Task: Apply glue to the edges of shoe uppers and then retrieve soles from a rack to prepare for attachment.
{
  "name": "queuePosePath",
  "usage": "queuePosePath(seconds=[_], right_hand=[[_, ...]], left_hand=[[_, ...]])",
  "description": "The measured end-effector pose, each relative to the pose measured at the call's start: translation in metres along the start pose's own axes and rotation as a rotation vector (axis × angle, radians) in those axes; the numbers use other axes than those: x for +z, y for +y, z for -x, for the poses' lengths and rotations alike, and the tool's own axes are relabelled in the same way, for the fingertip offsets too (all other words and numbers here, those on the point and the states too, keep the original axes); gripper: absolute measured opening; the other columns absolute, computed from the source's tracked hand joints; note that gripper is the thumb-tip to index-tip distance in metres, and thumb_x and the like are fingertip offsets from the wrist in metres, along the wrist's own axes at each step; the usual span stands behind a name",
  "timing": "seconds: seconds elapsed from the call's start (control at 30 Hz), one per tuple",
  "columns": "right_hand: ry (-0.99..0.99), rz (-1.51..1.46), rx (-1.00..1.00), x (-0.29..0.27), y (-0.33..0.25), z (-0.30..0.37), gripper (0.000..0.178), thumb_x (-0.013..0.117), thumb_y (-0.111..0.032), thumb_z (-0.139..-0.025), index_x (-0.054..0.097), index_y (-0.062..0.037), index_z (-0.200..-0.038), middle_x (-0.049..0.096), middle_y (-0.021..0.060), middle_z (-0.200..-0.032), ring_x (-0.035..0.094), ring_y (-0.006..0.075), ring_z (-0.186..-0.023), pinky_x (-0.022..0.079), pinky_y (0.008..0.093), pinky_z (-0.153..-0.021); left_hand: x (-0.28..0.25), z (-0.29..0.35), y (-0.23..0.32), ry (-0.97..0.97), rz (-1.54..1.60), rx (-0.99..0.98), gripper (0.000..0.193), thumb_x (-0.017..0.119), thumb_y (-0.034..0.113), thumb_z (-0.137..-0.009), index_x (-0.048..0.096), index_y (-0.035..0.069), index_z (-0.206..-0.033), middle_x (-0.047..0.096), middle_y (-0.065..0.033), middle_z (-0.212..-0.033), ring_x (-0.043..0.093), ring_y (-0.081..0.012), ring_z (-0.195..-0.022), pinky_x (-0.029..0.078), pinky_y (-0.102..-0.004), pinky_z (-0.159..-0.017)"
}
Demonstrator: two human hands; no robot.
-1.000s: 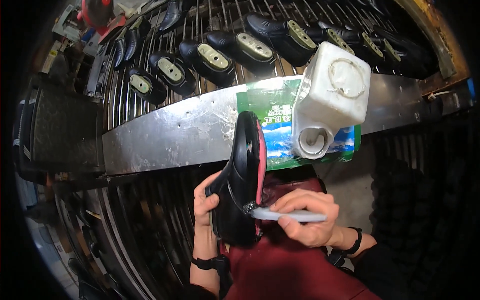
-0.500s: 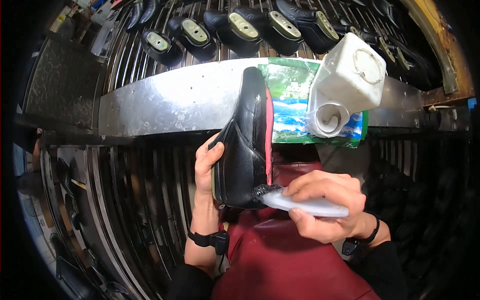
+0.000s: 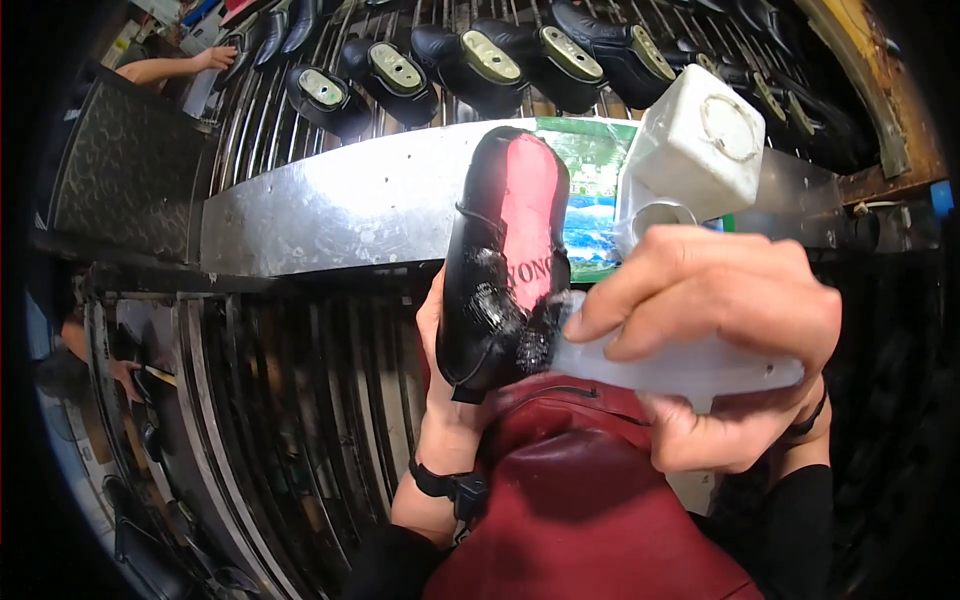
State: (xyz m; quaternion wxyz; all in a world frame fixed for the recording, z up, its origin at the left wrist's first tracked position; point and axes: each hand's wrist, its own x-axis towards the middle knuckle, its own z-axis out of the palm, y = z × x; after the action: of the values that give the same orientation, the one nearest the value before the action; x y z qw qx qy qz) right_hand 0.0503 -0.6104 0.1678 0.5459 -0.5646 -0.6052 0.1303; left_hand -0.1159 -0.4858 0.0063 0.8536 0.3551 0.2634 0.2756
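In the middle I hold a black leather shoe upper (image 3: 465,270), its underside turned up, with a pink insole (image 3: 528,195) showing inside the folded-in leather edge. My left hand (image 3: 432,330) is closed round the shoe's left side, its fingers mostly hidden behind it. Between the fingers and thumb of my right hand (image 3: 735,310) is a brush (image 3: 660,375) with a pale, translucent handle. Its dark bristles touch the lower right of the underside, close to the insole's narrow part. Wet-looking gloss covers the leather beside the bristles.
A cut-open white plastic jug (image 3: 705,150) stands on a green and blue bag (image 3: 590,215) at the metal ledge (image 3: 330,200). Beyond, black shoes on lasts (image 3: 485,65) line a roller rack. A co-worker's hand (image 3: 213,60) reaches in at upper left; another hand (image 3: 127,378) shows at far left.
My left hand has turned the shoe, so its pink underside faces up instead of its side. The brush has risen slightly along the edge. Co-worker hands have come into view at left.
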Motion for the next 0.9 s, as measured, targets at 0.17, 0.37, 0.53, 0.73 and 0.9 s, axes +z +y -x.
queuePosePath(seconds=[0.17,0.37,0.53,0.73,0.9], right_hand=[[0.016,-0.02,-0.066,-0.02,0.015,-0.008,0.036,0.057,-0.004,-0.046,0.07,0.0021,-0.08,0.077,0.0219,-0.085,0.074,0.0301,-0.071,0.06,0.0351,-0.069],[-0.027,-0.013,0.025,-0.04,0.056,-0.015,0.031,0.057,0.003,-0.066,0.072,0.0076,-0.093,0.079,0.0177,-0.097,0.077,0.0203,-0.089,0.061,0.0317,-0.081],[0.292,-0.118,0.244,-0.034,0.095,-0.019,0.016,0.079,-0.012,-0.097,0.078,0.0038,-0.101,0.076,0.007,-0.081,0.068,0.0084,-0.065,0.053,0.0227,-0.058],[0.016,-0.592,0.117,0.016,0.055,0.047,0.013,0.072,0.0,-0.096,0.074,0.0132,-0.098,0.076,0.02,-0.081,0.076,0.025,-0.066,0.058,0.0343,-0.056],[0.372,-0.704,0.455,0.051,0.156,0.023,0.018,0.07,-0.009,-0.104,0.072,0.0085,-0.107,0.076,0.0152,-0.087,0.073,0.0198,-0.066,0.06,0.0337,-0.061]], left_hand=[[0.024,-0.005,-0.001,-0.002,-0.809,0.33,0.039,0.075,0.006,-0.095,0.066,-0.001,-0.133,0.076,-0.0082,-0.118,0.073,-0.015,-0.104,0.061,-0.0326,-0.091],[0.021,-0.02,-0.033,0.029,-0.709,0.475,0.03,0.078,0.013,-0.093,0.074,0.001,-0.12,0.077,-0.017,-0.114,0.075,-0.0352,-0.104,0.061,-0.0461,-0.095],[0.008,-0.002,-0.006,-0.108,-0.683,0.209,0.044,0.058,0.031,-0.103,0.066,0.004,-0.137,0.07,-0.0144,-0.132,0.065,-0.0294,-0.125,0.051,-0.0437,-0.109],[-0.005,0.013,0.012,-0.005,0.27,0.031,0.058,0.048,0.043,-0.107,0.058,0.004,-0.149,0.065,-0.0151,-0.145,0.065,-0.0304,-0.128,0.051,-0.0465,-0.113],[-0.045,-0.005,0.06,-0.115,0.063,0.119,0.076,0.072,0.034,-0.09,0.053,-0.013,-0.146,0.072,-0.0248,-0.128,0.074,-0.032,-0.111,0.06,-0.0422,-0.101]])
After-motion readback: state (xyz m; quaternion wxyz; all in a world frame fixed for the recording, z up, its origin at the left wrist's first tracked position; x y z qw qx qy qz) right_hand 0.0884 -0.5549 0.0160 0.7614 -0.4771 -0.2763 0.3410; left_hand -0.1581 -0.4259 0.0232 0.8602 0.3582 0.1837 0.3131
